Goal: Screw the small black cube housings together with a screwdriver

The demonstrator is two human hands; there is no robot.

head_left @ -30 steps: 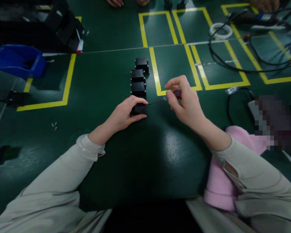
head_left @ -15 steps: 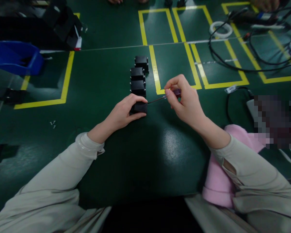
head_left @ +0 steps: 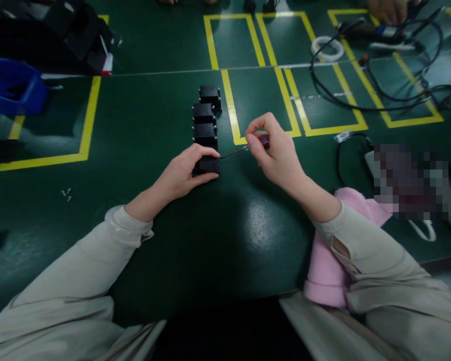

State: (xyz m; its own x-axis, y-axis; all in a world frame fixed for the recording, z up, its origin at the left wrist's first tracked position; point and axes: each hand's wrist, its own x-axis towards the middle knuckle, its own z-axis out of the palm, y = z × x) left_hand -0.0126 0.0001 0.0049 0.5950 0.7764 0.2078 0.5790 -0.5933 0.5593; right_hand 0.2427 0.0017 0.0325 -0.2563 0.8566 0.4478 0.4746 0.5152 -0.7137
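My left hand (head_left: 176, 175) grips a small black block (head_left: 209, 165) on the green table, thumb on its near side and fingers on its far side. In my right hand (head_left: 280, 153) is a screwdriver (head_left: 263, 141) with a dark reddish handle. Its thin shaft points left, and the tip meets the right side of the held block. Beyond that block stand more black blocks in a row: one close by (head_left: 205, 133), another behind it (head_left: 203, 111), and the farthest (head_left: 209, 95) slightly to the right.
Small screws (head_left: 66, 194) lie at the left, a blue bin (head_left: 15, 87) farther back. Black cables (head_left: 353, 105) and a white tape ring (head_left: 327, 48) are back right, near another person's hand (head_left: 389, 10). Pink cloth (head_left: 326, 273) lies by my right forearm.
The whole view has shifted, so the table and its things appear farther left. Both hands keep their hold, and the screwdriver tip remains at the block's right side.
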